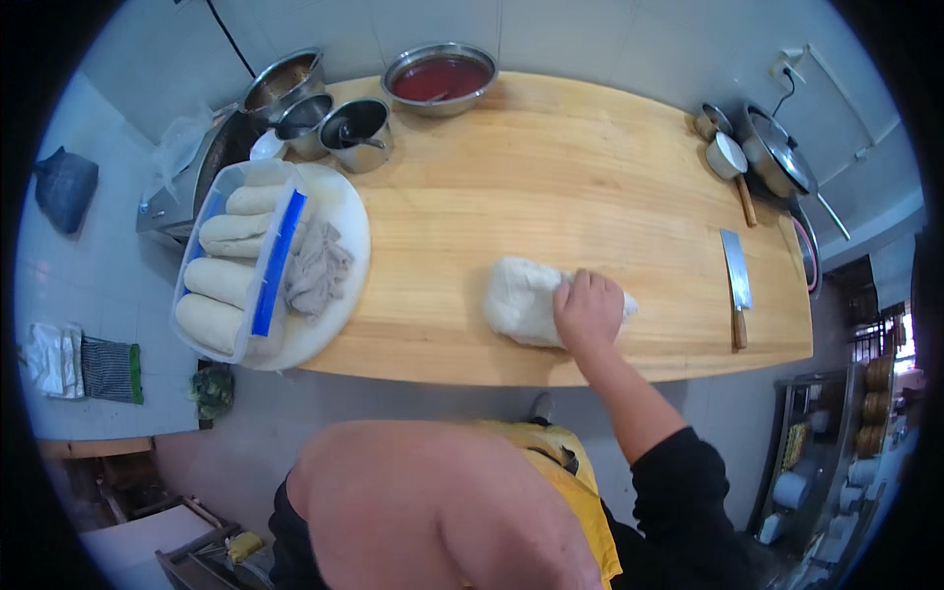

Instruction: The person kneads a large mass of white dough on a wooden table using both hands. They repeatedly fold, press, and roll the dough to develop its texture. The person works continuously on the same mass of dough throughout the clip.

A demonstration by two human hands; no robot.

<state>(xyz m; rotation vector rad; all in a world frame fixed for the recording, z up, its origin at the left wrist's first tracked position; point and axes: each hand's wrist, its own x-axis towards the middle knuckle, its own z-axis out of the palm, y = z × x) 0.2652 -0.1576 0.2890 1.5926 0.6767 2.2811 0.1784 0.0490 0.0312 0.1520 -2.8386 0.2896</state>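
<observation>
On the wooden worktable (472,221), near its front edge, lies a lump of white dough (523,302). My right hand (590,308) is on the dough's right part, its fingers curled over and gripping it. A small pale end pokes out to the right of the fingers. Very close to the camera, a large blurred shape that appears to be my left hand (435,509) fills the bottom of the view; its fingers cannot be made out. Farther right on the table is a cleaver (736,276) with a wooden handle.
At left, a plastic container (269,295) of dough rolls (214,280) sits on a round white board (354,221) beside a crumpled cloth (318,271). Metal pots (358,151) and a bowl of red liquid (442,103) stand behind. A lidded pan (774,158) and ladle (729,158) are at right.
</observation>
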